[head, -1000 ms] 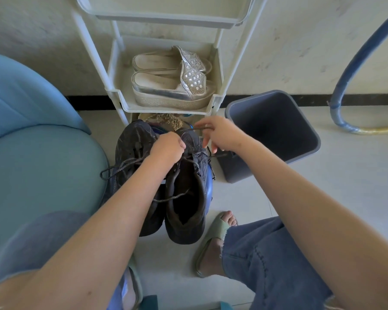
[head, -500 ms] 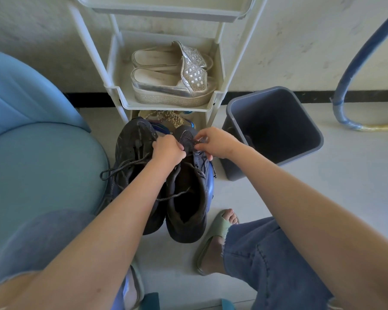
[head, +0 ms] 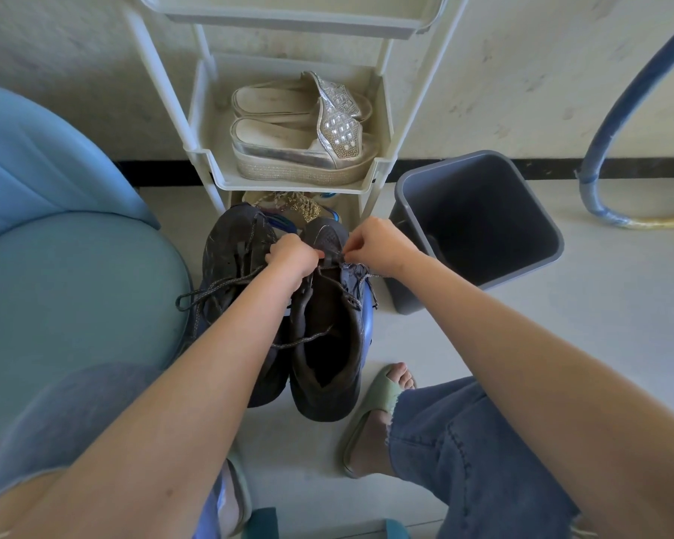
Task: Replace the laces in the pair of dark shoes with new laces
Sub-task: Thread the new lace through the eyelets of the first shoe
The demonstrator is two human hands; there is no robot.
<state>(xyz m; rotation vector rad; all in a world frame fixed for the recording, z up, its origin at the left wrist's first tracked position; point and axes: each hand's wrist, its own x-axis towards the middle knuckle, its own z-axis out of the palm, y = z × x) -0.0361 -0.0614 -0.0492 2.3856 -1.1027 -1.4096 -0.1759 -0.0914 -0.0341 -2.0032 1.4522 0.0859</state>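
Floor [head: 619, 305]: Everything stood on it. There was no desk here.
Blue seat [head: 74, 285]: It was on the person's left, just beside the shoes.
Shoe rack [head: 218, 177]: It stood right past the toes of the shoes and had pale sandals [head: 300, 149] on its shelf.
Grey bin [head: 553, 227]: It stood on the person's right, near the right hand.
Left dark shoe [head: 230, 247]: It stood touching its partner, and its lace was loose and hung out toward the seat.
Right dark shoe [head: 327, 344]: This looked like the one being worked on. Its long way ran from the heel, near the person, to the toe, by the rack.
Left hand [head: 292, 256]: Its grip was narrow. The fingers were curled on the seat side of the lace row, near the toe, and seemed to pinch the lace.
Right hand [head: 382, 245]: Its grip was narrow too. It pinched the lace on the bin side of the same row.
Old lace [head: 308, 338]: It ran across the shoe, from one hand to the other. One loose bit lay over the shoe's opening.
What mattered next: The lace lay between both grips, close to the toe. Each hand was nearest the holes on its own side. I think the lace had to be pulled up and out, away from the toe.
New laces: I could not see any.
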